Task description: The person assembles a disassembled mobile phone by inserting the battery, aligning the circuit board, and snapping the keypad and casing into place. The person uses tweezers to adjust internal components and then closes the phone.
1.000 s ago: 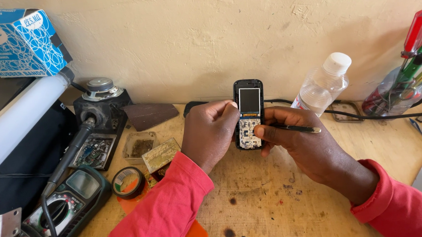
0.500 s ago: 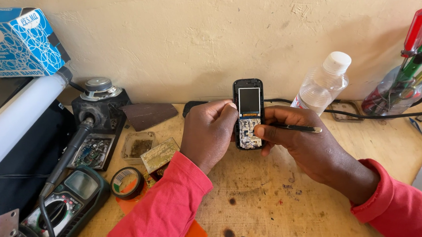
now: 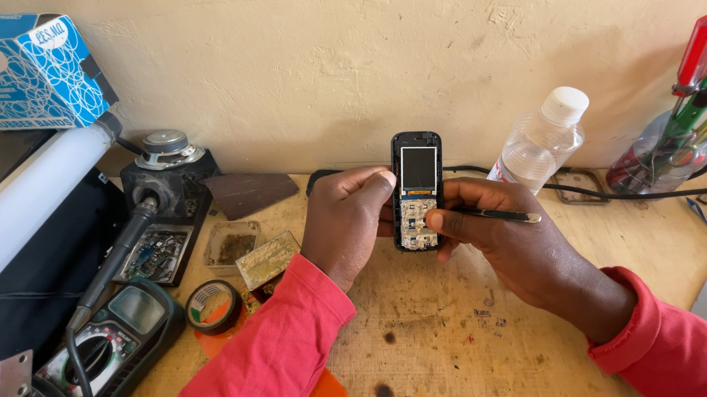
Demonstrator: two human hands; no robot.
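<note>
Upright between both hands, a small black phone [image 3: 417, 188] with its front cover off stood against the pale wall, its lower end near the wooden tabletop [image 3: 452, 331]. The left hand [image 3: 345, 222] gripped the phone's left edge, fingers curled closed around it and the thumb pressed near the screen. The right hand [image 3: 510, 242] touched the phone's right side and pinched thin dark tweezers [image 3: 493, 213], which lay across its fingers with the tip pointing right, away from the phone. Both arms wore red sleeves.

Just right of the phone stood a clear plastic bottle [image 3: 540, 142] with a white cap, and farther right a cut container [image 3: 668, 153] held screwdrivers. To the left lay a roll of tape [image 3: 213, 305], a dark multimeter [image 3: 105, 353], a bare circuit board [image 3: 154, 253], and a white tube lamp [image 3: 30, 198] below a blue box [image 3: 27, 71].
</note>
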